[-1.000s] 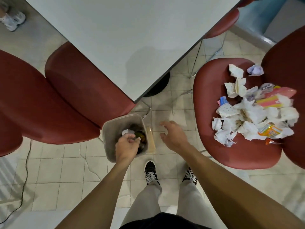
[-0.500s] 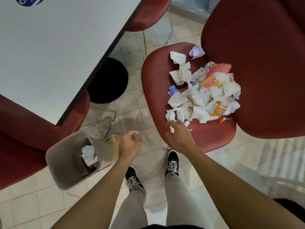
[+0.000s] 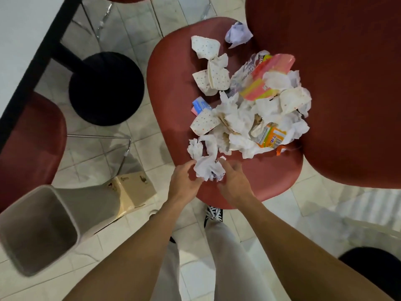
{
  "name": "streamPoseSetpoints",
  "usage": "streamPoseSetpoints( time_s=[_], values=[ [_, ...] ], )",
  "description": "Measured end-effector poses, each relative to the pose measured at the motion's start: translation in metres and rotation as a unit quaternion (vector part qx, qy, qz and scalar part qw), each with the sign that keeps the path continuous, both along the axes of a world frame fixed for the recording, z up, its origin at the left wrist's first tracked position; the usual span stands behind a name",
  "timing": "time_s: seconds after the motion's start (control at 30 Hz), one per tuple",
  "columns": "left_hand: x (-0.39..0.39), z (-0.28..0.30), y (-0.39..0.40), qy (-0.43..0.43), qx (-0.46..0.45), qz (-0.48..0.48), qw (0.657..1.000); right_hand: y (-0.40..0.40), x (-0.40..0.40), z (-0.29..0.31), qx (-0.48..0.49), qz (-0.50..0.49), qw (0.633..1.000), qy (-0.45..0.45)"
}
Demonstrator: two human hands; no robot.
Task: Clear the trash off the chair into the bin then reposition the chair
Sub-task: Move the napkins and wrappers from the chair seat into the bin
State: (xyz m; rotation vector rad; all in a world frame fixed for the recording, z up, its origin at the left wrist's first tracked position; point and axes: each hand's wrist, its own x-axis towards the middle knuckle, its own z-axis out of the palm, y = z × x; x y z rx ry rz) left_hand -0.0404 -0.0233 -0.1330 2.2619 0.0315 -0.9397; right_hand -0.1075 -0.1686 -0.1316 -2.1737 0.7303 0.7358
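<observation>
A red chair stands in front of me, its seat heaped with trash: crumpled white tissues, dotted paper cups, pink and orange wrappers. At the seat's near edge lies a crumpled white paper. My left hand and my right hand cup it from either side, fingers curled against it. The grey bin stands on the floor at lower left, tilted in view, its inside blurred.
A beige cardboard box leans beside the bin. A white table with a black round base is upper left, another red chair under it. A red seat fills the right. My shoes stand between bin and chair.
My view has swung from the bin to the chair. Both hands moved from over the bin to the seat's near edge and closed around a crumpled paper.
</observation>
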Motion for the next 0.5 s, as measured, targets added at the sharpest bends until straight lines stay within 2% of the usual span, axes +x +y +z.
streamPoseSetpoints(
  time_s=[0.3, 0.5],
  values=[
    [-0.009, -0.04, -0.021, -0.007, 0.005, 0.031, 0.999, 0.0, 0.01, -0.032, 0.016, -0.012, 0.999, -0.042],
    [-0.012, -0.035, -0.019, -0.006, 0.042, 0.058, 0.997, -0.002, 0.011, -0.027, 0.027, -0.053, 0.996, -0.068]
  ],
)
